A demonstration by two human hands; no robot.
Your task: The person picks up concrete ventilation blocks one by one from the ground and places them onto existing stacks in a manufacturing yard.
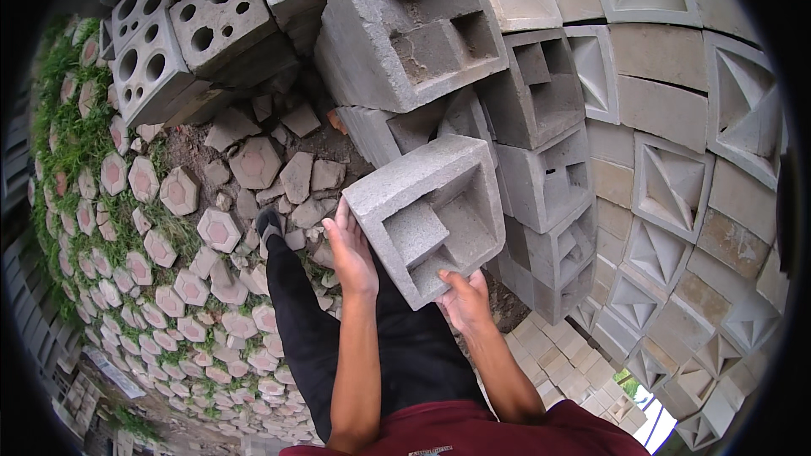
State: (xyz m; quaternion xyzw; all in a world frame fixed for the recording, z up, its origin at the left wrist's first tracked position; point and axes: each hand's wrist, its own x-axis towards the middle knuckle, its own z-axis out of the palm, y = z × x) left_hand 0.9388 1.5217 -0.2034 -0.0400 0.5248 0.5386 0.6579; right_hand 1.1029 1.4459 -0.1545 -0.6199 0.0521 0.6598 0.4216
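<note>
A grey concrete block (372,203) with a square recess and a smaller raised square inside it is held between my two hands, tilted, in front of my legs. My left hand (353,260) presses against its left side, with the fingers reaching along and partly under it. At the near corner my right hand (466,300) grips the rim, thumb over the edge and the other fingers mostly hidden below. Just beyond the held block stands a stack of similar grey blocks (359,34), their recessed faces turned toward me.
Round-holed concrete blocks (221,21) are piled at the far left. A wall of cream patterned blocks (663,51) rises on the right. Broken paving pieces (296,177) lie on bare soil near my foot (269,221). Hexagonal pavers (220,230) with grass between them cover the left ground.
</note>
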